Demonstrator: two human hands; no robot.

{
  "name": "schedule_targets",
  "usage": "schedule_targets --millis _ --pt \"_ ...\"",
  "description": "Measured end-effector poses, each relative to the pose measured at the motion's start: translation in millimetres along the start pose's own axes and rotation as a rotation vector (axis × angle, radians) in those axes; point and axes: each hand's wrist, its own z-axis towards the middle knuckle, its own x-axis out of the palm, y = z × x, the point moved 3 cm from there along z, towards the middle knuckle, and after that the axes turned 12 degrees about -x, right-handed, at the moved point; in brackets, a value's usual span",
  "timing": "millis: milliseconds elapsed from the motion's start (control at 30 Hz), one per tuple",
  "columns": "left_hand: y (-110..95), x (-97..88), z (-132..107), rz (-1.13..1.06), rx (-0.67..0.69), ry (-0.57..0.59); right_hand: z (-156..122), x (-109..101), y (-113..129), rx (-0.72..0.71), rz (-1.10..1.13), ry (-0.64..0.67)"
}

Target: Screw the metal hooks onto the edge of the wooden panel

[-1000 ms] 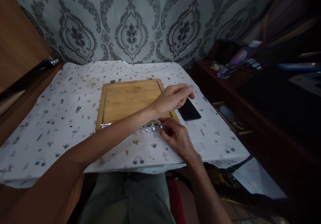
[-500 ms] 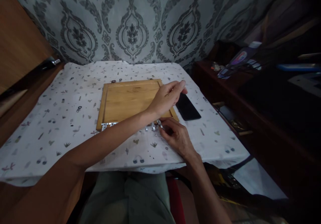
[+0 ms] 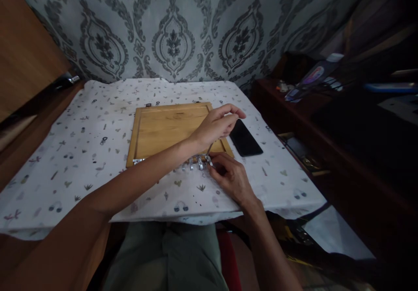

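A wooden panel [image 3: 163, 130] with a raised border lies flat before me. Several shiny metal hinge-like fittings [image 3: 200, 162] line its near edge. My left hand [image 3: 218, 123] reaches across above the panel's right side, fingers curled. From beneath it a thin shaft, apparently a screwdriver [image 3: 210, 148], slants down to the rightmost metal fitting [image 3: 208, 158]; the handle is hidden in the hand. At that same fitting, my right hand [image 3: 231, 177] pinches with thumb and fingertips. My left forearm covers part of the near edge.
A black phone [image 3: 245, 138] lies right of the panel on the patterned white tablecloth [image 3: 98, 182]. To the right stands a dark shelf [image 3: 277, 97] with a bottle [image 3: 313, 75] on it. A wooden cabinet [image 3: 29, 43] rises at the left, and a patterned wall [image 3: 173, 30] closes the back.
My left hand has turned at the wrist and its fingers have shifted, so the thin shaft beneath it now shows. My right hand stays at the fitting.
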Motion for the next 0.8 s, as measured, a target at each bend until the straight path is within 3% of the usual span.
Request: schedule_targets --millis 200,333,433,800 --pt "-2 -2.0 1 0.042 -0.03 -0.021 -1 0 0 -0.004 -0.002 0.004" --pt "0 -0.3 -6 0.119 0.098 -0.171 -1 0 0 0.0 0.003 0.009" --pt "3 4.0 -10 0.135 0.131 -0.181 0 0 0 0.001 -0.008 0.002" --pt "-1 3.5 3 -0.023 -0.056 -0.104 -2 1 -2 -0.011 -0.003 -0.003"
